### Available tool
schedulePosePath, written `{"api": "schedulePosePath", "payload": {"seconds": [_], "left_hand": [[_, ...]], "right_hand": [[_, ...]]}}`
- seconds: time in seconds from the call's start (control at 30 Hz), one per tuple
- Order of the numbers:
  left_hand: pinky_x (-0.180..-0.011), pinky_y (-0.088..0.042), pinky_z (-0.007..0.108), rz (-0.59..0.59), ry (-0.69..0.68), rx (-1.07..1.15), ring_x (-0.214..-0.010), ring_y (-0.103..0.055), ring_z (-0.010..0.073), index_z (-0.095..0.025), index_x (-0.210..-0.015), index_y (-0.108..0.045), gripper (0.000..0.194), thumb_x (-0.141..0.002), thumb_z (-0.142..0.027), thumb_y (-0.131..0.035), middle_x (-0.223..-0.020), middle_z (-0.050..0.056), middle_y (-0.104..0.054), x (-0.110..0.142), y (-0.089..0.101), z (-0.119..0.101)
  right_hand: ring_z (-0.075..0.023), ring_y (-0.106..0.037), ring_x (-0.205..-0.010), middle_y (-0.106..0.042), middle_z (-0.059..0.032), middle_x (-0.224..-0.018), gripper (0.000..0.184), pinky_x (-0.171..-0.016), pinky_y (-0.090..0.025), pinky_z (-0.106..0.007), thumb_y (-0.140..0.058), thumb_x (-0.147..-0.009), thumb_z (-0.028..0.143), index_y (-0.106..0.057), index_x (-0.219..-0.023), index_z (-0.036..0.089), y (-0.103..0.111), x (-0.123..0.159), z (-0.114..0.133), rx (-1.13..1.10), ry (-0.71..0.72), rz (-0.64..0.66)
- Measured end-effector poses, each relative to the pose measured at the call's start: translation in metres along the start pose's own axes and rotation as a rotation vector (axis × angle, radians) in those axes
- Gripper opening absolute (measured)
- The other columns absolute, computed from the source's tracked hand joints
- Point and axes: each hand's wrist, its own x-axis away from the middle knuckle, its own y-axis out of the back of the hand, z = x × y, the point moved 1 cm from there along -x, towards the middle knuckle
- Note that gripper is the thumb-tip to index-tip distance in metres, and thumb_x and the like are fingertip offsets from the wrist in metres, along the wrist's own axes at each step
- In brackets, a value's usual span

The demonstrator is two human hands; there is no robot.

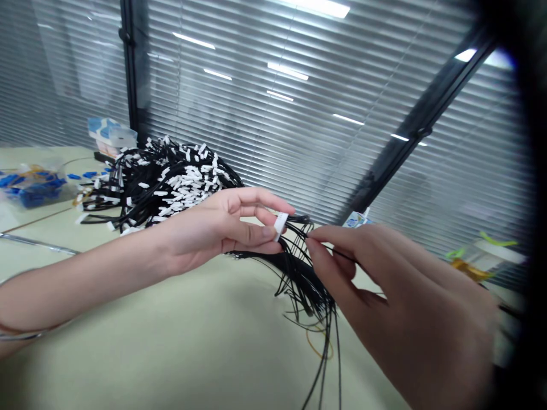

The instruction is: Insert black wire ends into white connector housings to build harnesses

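Note:
Between the thumb and fingers of my left hand [239, 225] is a small white connector housing [280, 225]. Several thin black wires run out of its right side. My right hand [384, 285] is closed in a pinch on a black wire [339, 251], just to the right of the connector. Below both hands a loose bundle of black wires [305, 279] lies on the table and hangs toward the front. The tip of the pinched wire is too small to make out.
A large heap of black cables with white connectors [188, 176] lies at the back left. Beyond it are a tissue box [106, 134] and a bag of blue parts [36, 185]. A yellow rubber band [319, 343] rests on the table [171, 341]. Window blinds [256, 114] stand behind.

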Motion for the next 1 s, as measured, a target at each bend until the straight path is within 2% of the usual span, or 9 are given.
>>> {"api": "schedulePosePath", "payload": {"seconds": [0.1, 0.3, 0.43, 0.53, 0.63, 0.67, 0.77, 0.87, 1.0], "left_hand": [[-0.072, -0.056, 0.016, 0.007, -0.027, -0.033, -0.075, -0.066, 0.0076, -0.02, -0.1, -0.07, 0.025, -0.077, -0.011, -0.073, -0.083, -0.001, -0.063, 0.0, -0.001, 0.0], [-0.07, -0.057, 0.018, 0.005, -0.036, -0.046, -0.065, -0.063, 0.0056, -0.018, -0.098, -0.072, 0.025, -0.075, -0.009, -0.074, -0.073, -0.003, -0.059, -0.002, 0.001, 0.003], [-0.07, -0.057, 0.018, -0.025, -0.006, -0.02, -0.064, -0.063, 0.0057, -0.017, -0.098, -0.072, 0.027, -0.073, -0.007, -0.075, -0.071, -0.002, -0.06, -0.003, 0.002, 0.004], [-0.07, -0.058, 0.018, -0.015, -0.014, -0.048, -0.068, -0.066, 0.0076, -0.019, -0.099, -0.073, 0.028, -0.073, -0.008, -0.075, -0.076, -0.001, -0.063, -0.001, 0.001, 0.0], [-0.067, -0.059, 0.016, 0.013, -0.055, -0.085, -0.071, -0.067, 0.0092, -0.019, -0.096, -0.074, 0.025, -0.074, -0.008, -0.073, -0.078, -0.001, -0.064, 0.002, 0.001, -0.011], [-0.065, -0.058, 0.015, 0.016, -0.077, -0.088, -0.071, -0.067, 0.0091, -0.019, -0.095, -0.074, 0.024, -0.074, -0.007, -0.072, -0.079, -0.001, -0.065, 0.004, 0.001, -0.016], [-0.062, -0.056, 0.01, 0.01, -0.113, -0.058, -0.07, -0.067, 0.008, -0.017, -0.093, -0.075, 0.024, -0.073, -0.006, -0.071, -0.08, -0.001, -0.068, 0.006, 0.004, -0.026], [-0.064, -0.056, 0.008, -0.014, -0.089, -0.003, -0.073, -0.068, 0.0084, -0.016, -0.091, -0.076, 0.023, -0.072, -0.005, -0.069, -0.081, -0.001, -0.071, 0.004, 0.006, -0.029], [-0.064, -0.058, 0.011, -0.063, -0.089, 0.012, -0.073, -0.07, 0.0113, -0.014, -0.09, -0.076, 0.024, -0.072, -0.001, -0.067, -0.078, 0.001, -0.071, 0.001, 0.006, -0.03]], "right_hand": [[-0.0076, -0.046, -0.059, -0.056, 0.0025, -0.065, 0.005, -0.057, -0.031, -0.027, -0.057, -0.091, 0.014, -0.059, -0.088, 0.018, -0.002, 0.0, 0.002, -0.006, 0.022, 0.004], [-0.0108, -0.042, -0.057, -0.052, 0.0012, -0.062, 0.015, -0.055, -0.032, -0.03, -0.06, -0.082, 0.001, -0.058, -0.088, 0.015, -0.011, -0.001, 0.002, -0.006, 0.16, -0.031], [-0.0101, -0.045, -0.057, -0.055, 0.0017, -0.063, 0.016, -0.055, -0.033, -0.029, -0.059, -0.083, 0.002, -0.057, -0.088, 0.017, -0.016, 0.0, 0.002, -0.03, 0.146, -0.045], [-0.0072, -0.044, -0.055, -0.054, 0.004, -0.063, 0.013, -0.052, -0.033, -0.026, -0.059, -0.085, 0.007, -0.057, -0.086, 0.019, -0.013, -0.003, -0.003, -0.167, 0.03, 0.005], [-0.0058, -0.045, -0.054, -0.053, 0.005, -0.063, 0.009, -0.049, -0.034, -0.021, -0.058, -0.091, 0.021, -0.06, -0.082, 0.023, -0.013, -0.009, -0.02, -0.539, -0.241, 0.146], [-0.0061, -0.045, -0.054, -0.051, 0.0047, -0.061, 0.016, -0.048, -0.034, -0.02, -0.054, -0.094, 0.028, -0.061, -0.08, 0.023, -0.016, -0.01, -0.028, -0.665, -0.333, 0.196], [-0.0072, -0.044, -0.05, -0.047, 0.0037, -0.054, 0.038, -0.048, -0.035, -0.021, -0.04, -0.1, 0.043, -0.06, -0.077, 0.021, -0.037, -0.01, -0.051, -0.834, -0.467, 0.326], [-0.0075, -0.045, -0.052, -0.05, 0.002, -0.058, 0.035, -0.049, -0.036, -0.021, -0.05, -0.096, 0.04, -0.061, -0.074, 0.015, -0.076, 0.0, -0.067, -0.797, -0.442, 0.487], [-0.0094, -0.054, -0.066, -0.059, -0.0013, -0.077, 0.027, -0.064, -0.048, -0.026, -0.056, -0.093, 0.039, -0.06, -0.085, 0.013, -0.128, 0.028, -0.065, -0.795, -0.382, 0.608]]}}
